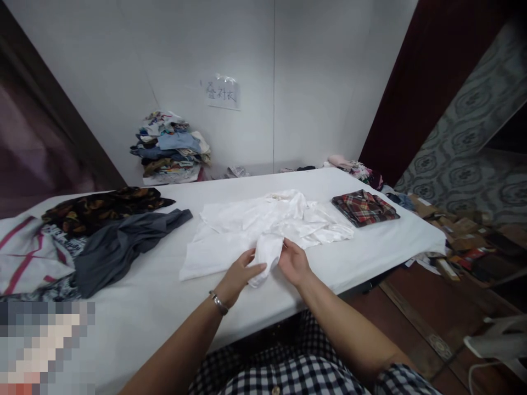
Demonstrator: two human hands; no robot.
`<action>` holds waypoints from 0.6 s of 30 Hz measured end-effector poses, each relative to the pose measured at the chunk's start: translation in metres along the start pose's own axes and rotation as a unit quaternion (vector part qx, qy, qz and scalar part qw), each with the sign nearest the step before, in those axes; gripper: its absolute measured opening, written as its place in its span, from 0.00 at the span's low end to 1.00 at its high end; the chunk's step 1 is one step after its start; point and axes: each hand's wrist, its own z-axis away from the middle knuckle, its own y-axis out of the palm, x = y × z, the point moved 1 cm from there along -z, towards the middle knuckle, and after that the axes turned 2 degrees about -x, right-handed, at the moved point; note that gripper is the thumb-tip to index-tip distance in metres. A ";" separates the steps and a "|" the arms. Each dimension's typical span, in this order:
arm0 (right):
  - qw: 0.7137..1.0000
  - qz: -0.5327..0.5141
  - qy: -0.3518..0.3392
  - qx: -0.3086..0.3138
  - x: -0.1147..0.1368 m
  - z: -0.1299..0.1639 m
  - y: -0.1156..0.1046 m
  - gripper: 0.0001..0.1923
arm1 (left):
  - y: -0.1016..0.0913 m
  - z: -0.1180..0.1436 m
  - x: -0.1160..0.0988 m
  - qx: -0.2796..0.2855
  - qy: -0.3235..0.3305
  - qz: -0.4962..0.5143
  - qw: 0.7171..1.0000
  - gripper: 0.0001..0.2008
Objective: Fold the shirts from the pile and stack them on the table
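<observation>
A white shirt (230,247) lies spread and rumpled in the middle of the table. My left hand (241,277), with a silver bracelet at the wrist, grips a loose end of it, thumb on top and fingers partly hidden underneath. Across from it, my right hand (294,264) pinches the other side of that same raised end, its fingertips partly behind the cloth. Between the two hands the fabric bulges up near the table's front edge. The rest of the shirt is bunched toward the back and right.
On the white-covered table (135,340), a folded red plaid shirt (365,207) lies right; a dark grey garment (127,247), a dark patterned garment (102,208) and a red-striped white garment (31,258) lie left. A clothes pile (173,145) stands behind. Boxes (465,233) sit at right.
</observation>
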 end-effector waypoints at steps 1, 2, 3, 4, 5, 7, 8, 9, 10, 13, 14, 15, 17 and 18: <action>1.000 -0.008 -0.007 0.007 0.000 0.000 0.002 0.07 | -0.001 0.003 0.000 -0.024 0.038 -0.078 0.996 0.25; 1.000 -0.015 -0.013 0.011 0.001 0.000 0.004 0.06 | -0.004 0.005 -0.003 -0.044 0.081 -0.155 0.984 0.20; 1.000 -0.018 -0.015 0.013 0.002 -0.001 0.005 0.06 | -0.008 0.005 -0.008 -0.055 0.127 -0.229 0.964 0.14; 1.000 -0.015 -0.009 0.013 0.003 -0.002 0.004 0.05 | -0.014 0.004 -0.016 -0.061 0.173 -0.299 0.937 0.10; 1.000 -0.006 0.005 0.010 0.003 -0.004 0.003 0.04 | -0.022 0.001 -0.027 -0.070 0.217 -0.364 0.903 0.10; 0.998 0.028 0.052 -0.005 0.005 -0.007 -0.003 0.03 | -0.041 -0.009 -0.055 -0.102 0.295 -0.480 0.820 0.13; 0.996 0.046 0.075 -0.019 0.006 -0.008 -0.007 0.04 | -0.052 -0.016 -0.070 -0.120 0.323 -0.526 0.777 0.15; 0.994 0.060 0.089 -0.035 0.008 -0.009 -0.012 0.06 | -0.063 -0.022 -0.083 -0.131 0.344 -0.564 0.739 0.16; 0.992 0.068 0.095 -0.053 0.011 -0.009 -0.017 0.06 | -0.073 -0.028 -0.093 -0.141 0.358 -0.592 0.708 0.17; 0.989 0.077 0.080 -0.096 0.026 -0.006 -0.032 0.06 | -0.101 -0.039 -0.101 -0.119 0.372 -0.650 0.652 0.18; 0.989 0.079 0.070 -0.103 0.032 -0.005 -0.037 0.07 | -0.108 -0.040 -0.095 -0.091 0.373 -0.663 0.643 0.18; 0.989 0.081 0.060 -0.109 0.038 -0.003 -0.041 0.09 | -0.114 -0.039 -0.084 -0.055 0.375 -0.671 0.637 0.18; 0.987 0.090 0.047 -0.125 0.050 -0.002 -0.049 0.13 | -0.124 -0.034 -0.057 0.016 0.378 -0.676 0.632 0.17; 0.984 0.098 0.045 -0.139 0.054 -0.003 -0.052 0.14 | -0.128 -0.030 -0.042 0.041 0.378 -0.673 0.634 0.16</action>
